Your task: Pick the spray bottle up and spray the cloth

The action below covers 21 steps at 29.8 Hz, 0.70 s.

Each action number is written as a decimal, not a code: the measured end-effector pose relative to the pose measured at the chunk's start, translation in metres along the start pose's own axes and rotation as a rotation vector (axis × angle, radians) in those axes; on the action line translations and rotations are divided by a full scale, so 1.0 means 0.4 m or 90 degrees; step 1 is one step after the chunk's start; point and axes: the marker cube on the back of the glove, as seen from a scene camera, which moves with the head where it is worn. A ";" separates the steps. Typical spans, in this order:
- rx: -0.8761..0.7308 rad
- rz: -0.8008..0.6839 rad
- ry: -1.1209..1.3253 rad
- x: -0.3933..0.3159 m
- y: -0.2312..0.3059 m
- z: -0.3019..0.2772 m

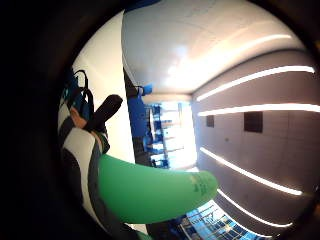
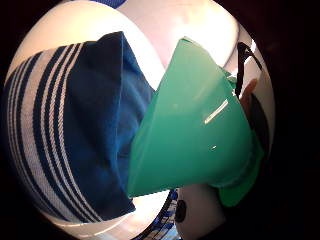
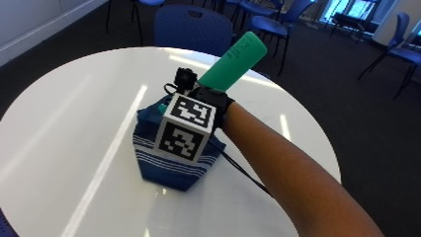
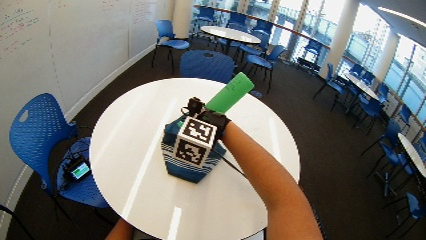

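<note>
We worked at a round white table (image 3: 59, 148) in a room of blue chairs (image 4: 40, 132), a whiteboard wall along the left of the wide outside view. The folded blue cloth (image 3: 172, 170), with white stripes at its near edge, lay at the centre of the outside view. Our gloved right hand (image 3: 212, 101) had its fingers curled round the green spray bottle (image 3: 233, 61), which was off the table and tilted, its base toward the upper right and its head down toward the cloth. We judged the tilt aimed the nozzle at the fabric; the nozzle was hidden. In the thumb side palm view the bottle (image 2: 195, 130) sat just over the cloth (image 2: 75, 130).
</note>
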 end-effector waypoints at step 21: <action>0.025 0.081 -0.066 0.017 -0.037 -0.034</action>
